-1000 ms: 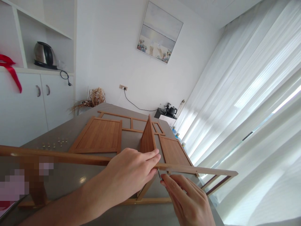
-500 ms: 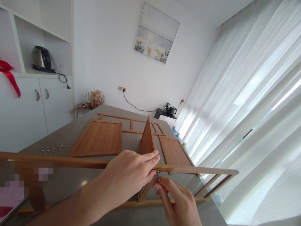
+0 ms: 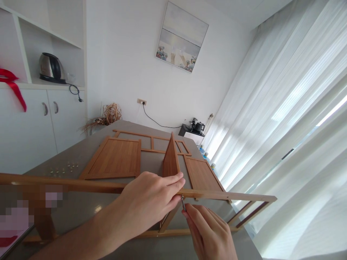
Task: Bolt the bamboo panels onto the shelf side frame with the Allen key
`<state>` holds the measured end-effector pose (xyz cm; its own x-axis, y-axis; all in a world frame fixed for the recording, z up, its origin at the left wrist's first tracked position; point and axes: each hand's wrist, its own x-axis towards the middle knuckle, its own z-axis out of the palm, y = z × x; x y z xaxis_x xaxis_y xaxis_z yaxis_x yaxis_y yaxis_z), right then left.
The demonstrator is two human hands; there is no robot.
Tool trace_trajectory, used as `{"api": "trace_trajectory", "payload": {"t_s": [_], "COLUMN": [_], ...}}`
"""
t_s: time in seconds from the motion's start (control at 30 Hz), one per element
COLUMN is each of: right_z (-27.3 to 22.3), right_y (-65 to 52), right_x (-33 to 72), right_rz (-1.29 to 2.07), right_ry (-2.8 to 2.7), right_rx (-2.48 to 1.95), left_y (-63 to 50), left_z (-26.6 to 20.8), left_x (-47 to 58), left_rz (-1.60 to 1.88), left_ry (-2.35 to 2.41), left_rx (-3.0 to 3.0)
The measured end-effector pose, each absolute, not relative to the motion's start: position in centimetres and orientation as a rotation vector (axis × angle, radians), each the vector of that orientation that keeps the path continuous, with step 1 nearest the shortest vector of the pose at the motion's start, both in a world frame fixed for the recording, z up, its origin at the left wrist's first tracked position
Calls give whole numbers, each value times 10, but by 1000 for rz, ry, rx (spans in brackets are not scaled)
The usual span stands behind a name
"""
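Note:
My left hand (image 3: 151,200) is closed over the top rail of a wooden frame (image 3: 214,194), its fingers lying across the joint with an upright wooden panel (image 3: 171,159). That panel stands on edge and runs away from me behind the rail. Between the thumb and fingers of my right hand (image 3: 210,229) is a small metal hex key (image 3: 183,204). Its upper end meets the near face of the rail, just right of my left thumb, where a bit of metal shows. Whatever fastener sits there is too small to make out.
Two wooden panels (image 3: 116,157) (image 3: 204,173) and a slatless open frame (image 3: 151,143) lie flat on the grey table (image 3: 151,168). Several small fittings (image 3: 63,169) are scattered at the left. A kettle (image 3: 51,68) stands on the shelf; white curtains (image 3: 284,108) hang at the right.
My right hand has shifted slightly right and down, and the hex key has swung from nearly vertical to a slant. My left hand keeps its hold on the frame.

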<state>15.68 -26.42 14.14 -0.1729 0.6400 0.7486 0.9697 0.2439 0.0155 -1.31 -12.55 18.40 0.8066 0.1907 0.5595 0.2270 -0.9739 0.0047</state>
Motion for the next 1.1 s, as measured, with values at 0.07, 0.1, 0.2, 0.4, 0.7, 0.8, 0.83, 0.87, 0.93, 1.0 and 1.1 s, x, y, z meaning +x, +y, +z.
{"api": "trace_trajectory", "payload": {"t_s": [0.07, 0.1, 0.2, 0.4, 0.7, 0.8, 0.83, 0.87, 0.93, 1.0, 1.1], "right_z": [142, 142, 141, 148, 170, 175, 176, 176, 177, 176, 176], "right_y": [-263, -262, -261, -262, -275, -278, -278, -279, -281, -283, -282], "right_x": [157, 157, 157, 157, 167, 172, 173, 174, 174, 173, 172], "right_rz": [-702, -717, -769, -769, -980, -1016, -1030, -1034, -1022, -1012, -1016], "right_ry": [-1905, -1900, -1861, -1941, -2158, -2167, -2169, -2174, -2183, -2188, -2202], "right_rx": [-1478, -1476, -1445, -1459, -1589, -1619, -1618, -1608, -1574, -1544, -1515], "left_y": [-125, -125, -125, -126, -126, -126, -126, -126, -126, -126, -127], "left_z": [183, 183, 184, 185, 184, 185, 186, 186, 185, 185, 184], "left_x": [-13, -13, -12, -11, -12, -12, -12, -12, -12, -13, -13], "left_rz": [-900, -898, -891, -898, -924, -907, -905, -906, -917, -919, -920], "left_ry": [-336, -330, -317, -316, -302, -300, -297, -292, -292, -290, -284], "left_rx": [-2924, -2922, -2910, -2909, -2899, -2891, -2894, -2899, -2906, -2913, -2918]}}
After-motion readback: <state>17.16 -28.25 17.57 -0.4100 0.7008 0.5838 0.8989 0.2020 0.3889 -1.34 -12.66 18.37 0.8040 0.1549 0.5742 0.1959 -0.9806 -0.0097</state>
